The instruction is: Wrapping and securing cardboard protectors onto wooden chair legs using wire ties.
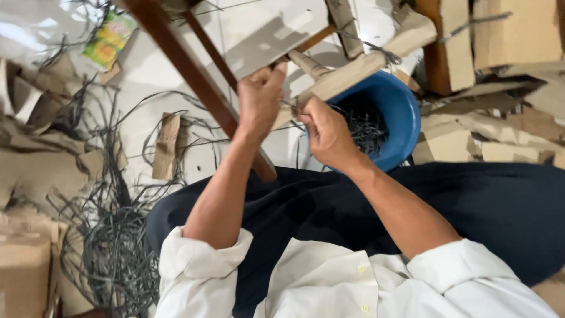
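- White tiled floor [147, 76] lies below, littered with cardboard scraps [35, 165] and tangled grey strips [112, 235].
- Left hand [259, 100] curls shut around a pale wooden stick [353, 70], just beside a dark red-brown chair leg [194, 82].
- Right hand [326, 132] pinches a thin grey strip [289, 105] stretched between both hands.
- Blue plastic basin [400, 112] holding more strips sits just behind the right hand.
- Dark trousers [353, 206] spread beneath both forearms.
- Cardboard boxes [512, 35] crowd beyond the basin.

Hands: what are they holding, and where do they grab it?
Both hands grip a wrapped pale bar. The left hand closes near its end, and the right hand pinches a thin grey strip beside it, over the blue bowl.
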